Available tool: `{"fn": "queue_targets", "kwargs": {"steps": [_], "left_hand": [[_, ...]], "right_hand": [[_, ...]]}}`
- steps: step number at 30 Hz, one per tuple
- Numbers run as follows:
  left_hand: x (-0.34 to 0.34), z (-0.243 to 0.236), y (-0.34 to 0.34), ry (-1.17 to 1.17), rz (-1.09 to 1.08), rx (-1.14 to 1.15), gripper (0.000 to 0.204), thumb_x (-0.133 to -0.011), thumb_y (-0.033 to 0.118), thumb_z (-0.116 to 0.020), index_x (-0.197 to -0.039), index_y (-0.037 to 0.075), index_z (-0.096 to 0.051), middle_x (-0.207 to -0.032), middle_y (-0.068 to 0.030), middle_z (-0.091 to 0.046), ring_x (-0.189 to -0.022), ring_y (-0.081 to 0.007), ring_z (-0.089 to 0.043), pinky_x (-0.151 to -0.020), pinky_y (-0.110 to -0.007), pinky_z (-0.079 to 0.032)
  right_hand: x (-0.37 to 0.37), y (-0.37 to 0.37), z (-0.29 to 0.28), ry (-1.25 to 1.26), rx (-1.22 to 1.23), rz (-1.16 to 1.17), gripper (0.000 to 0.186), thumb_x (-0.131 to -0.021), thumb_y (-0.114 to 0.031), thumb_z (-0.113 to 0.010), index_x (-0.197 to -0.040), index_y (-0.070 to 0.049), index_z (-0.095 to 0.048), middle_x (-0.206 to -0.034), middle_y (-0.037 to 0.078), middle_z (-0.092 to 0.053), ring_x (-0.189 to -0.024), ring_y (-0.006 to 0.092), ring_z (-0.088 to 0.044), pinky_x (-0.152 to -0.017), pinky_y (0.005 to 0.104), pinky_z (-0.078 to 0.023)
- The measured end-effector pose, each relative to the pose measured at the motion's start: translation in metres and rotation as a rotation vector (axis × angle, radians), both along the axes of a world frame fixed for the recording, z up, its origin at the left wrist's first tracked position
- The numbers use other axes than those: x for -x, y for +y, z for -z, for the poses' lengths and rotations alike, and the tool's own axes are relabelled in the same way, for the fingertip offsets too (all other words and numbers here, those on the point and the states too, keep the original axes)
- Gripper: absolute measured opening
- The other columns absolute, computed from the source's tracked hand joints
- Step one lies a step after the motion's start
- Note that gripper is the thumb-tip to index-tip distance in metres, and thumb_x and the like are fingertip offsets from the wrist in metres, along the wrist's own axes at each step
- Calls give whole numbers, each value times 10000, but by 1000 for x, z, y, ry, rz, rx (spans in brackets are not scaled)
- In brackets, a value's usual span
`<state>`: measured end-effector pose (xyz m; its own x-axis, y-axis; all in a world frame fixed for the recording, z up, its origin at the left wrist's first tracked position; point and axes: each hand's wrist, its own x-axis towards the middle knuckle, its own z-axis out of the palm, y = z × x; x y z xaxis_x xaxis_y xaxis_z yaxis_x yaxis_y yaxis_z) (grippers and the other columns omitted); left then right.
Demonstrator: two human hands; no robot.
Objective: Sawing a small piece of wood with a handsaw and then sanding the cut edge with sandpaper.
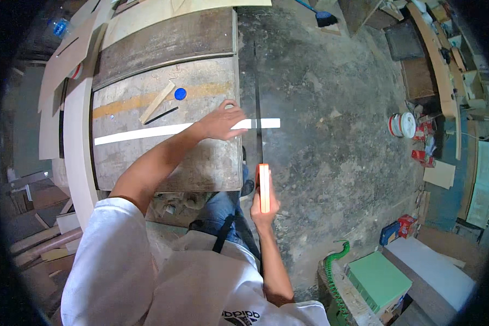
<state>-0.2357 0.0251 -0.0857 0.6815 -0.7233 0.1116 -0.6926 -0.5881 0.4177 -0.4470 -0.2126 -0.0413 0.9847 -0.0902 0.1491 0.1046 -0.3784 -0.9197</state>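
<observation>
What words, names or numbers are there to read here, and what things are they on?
White shirt: dark lettering and a mark, upside down; it's a brand, so I won't copy it.
White-and-red tub: any printing is too small to read.
Red box: too small and blurred.
White strip, orange-and-white saw handle: no readable writing.

Head-worn fisheye, looking down, fairly near

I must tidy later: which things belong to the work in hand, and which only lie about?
In use: orange-handled saw, in right hand; white strip, under left hand; bench supporting it.
Apparently lying about: blue disc; broom; green coil.
</observation>
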Motion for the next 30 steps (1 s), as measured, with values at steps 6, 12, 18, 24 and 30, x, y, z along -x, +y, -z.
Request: {"fn": "queue_targets", "kwargs": {"steps": [6,12,18,24,30], "left_hand": [[1,-11,-3,-123,-22,76,419,-992,385,-618,-1234,44,-637,-1032,-128,-682,-999,-304,-650,-965,-442,-464],[-15,-61,-15,-22,-327,-1,565,-1017,433,-569,-1448,74,-498,-1087,-176,-713,-891,-384,-720,-691,-497,-575],[-73,-100,8,-131,-678,227,530,-1015,404,-586,-1435,94,-496,-993,-218,-724,-805,-454,-708,-661,-537,-574],[-122,-87,65,-162,-1042,293,431,-1005,366,-619,-1339,93,-604,-1149,-182,-638,-910,-420,-695,-769,-502,-577],[-151,-70,117,-88,-1193,394,331,-1001,315,-622,-1260,121,-690,-1125,-158,-631,-1006,-397,-666,-876,-470,-536]], "right_hand": [[-2,-15,-14,-137,111,-36,590,-802,51,-589,-1388,108,-553,-1393,268,-608,-1119,314,-721,-843,343,-583],[-3,-38,-46,92,-17,140,530,-864,8,-603,-1389,76,-573,-1131,211,-737,-683,190,-707,-590,286,-519],[-76,-53,-68,-77,12,143,293,-862,-24,-592,-1122,85,-668,-729,65,-602,-603,123,-568,-556,263,-445],[-166,-87,-91,7,176,-156,520,-867,-29,-563,-1375,74,-591,-1072,202,-749,-730,202,-704,-658,318,-548],[-229,-93,-99,0,165,-321,571,-805,2,-546,-1368,93,-591,-955,186,-753,-640,177,-678,-620,319,-549]]}}
